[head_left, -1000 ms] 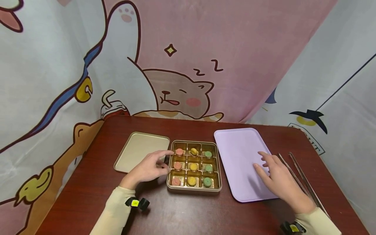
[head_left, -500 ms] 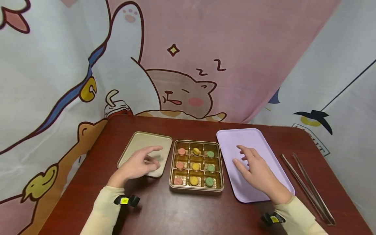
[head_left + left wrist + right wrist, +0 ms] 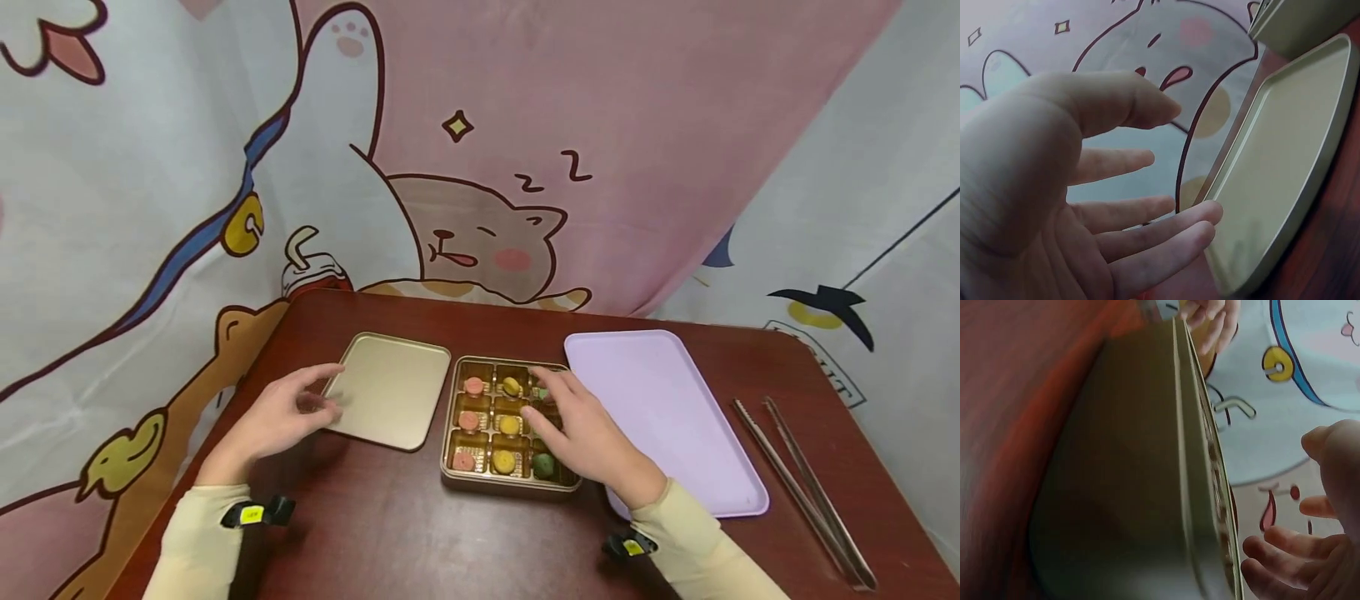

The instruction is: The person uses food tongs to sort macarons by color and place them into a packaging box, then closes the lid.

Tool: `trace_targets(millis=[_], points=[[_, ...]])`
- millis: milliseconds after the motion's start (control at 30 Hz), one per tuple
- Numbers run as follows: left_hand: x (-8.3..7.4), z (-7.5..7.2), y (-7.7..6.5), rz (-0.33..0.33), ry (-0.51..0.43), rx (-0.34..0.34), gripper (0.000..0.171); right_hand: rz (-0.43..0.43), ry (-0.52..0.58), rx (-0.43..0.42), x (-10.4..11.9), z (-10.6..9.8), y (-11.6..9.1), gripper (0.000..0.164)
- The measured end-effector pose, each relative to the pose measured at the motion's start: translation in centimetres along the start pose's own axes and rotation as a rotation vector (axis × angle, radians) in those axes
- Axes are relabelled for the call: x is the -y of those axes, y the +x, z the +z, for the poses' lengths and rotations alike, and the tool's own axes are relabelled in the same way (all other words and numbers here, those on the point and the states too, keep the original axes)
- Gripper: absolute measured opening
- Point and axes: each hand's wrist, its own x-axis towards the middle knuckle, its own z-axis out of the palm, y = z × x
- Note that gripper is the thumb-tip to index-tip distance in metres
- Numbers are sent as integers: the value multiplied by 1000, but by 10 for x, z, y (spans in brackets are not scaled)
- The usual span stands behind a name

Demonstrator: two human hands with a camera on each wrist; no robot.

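A gold tin box [image 3: 510,486], divided into compartments, holds small macarons: a pink column with a pink macaron [image 3: 468,421], a yellow column with a yellow macaron [image 3: 509,425], and a green column with a green macaron [image 3: 543,465]. Above the box's right side hovers my right hand [image 3: 592,437], fingers spread and holding nothing, hiding part of the green column. The right wrist view shows the box's side wall [image 3: 1116,469] beside the fingers. My left hand [image 3: 273,421] hangs by the left edge of the flat gold lid [image 3: 390,392], thumb and fingers apart, nothing between them.
A lilac tray [image 3: 663,408] lies right of the box, its lower left partly behind my right arm. Metal tongs [image 3: 813,500] lie farther right on the dark red wooden table [image 3: 420,533]. A cartoon-printed cloth [image 3: 637,125] hangs behind the table.
My left hand has moved left, from the box's left edge across the lid to its left side. My right hand has moved left from over the tray to over the box.
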Motion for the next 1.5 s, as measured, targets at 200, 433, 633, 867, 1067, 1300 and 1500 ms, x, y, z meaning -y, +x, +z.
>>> trace_targets(millis=[200,433,633,867,1067,1300,1500], points=[[9,-12,-7,-29,37,-4,62,-24,16,32,20,16,10,61],[17,-16,-4,-43,66,-11,61,-31,23,49,28,22,14,61],[31,-11,15,-32,150,-24,56,-36,12,47,26,21,11,60],[48,4,44,31,194,7,49,-51,11,33,26,20,10,59],[57,18,62,58,287,19,43,-51,2,39,27,19,11,59],[60,27,72,64,389,-23,34,-39,4,61,31,19,15,60],[64,30,74,136,431,-67,27,-35,6,66,34,20,16,61]])
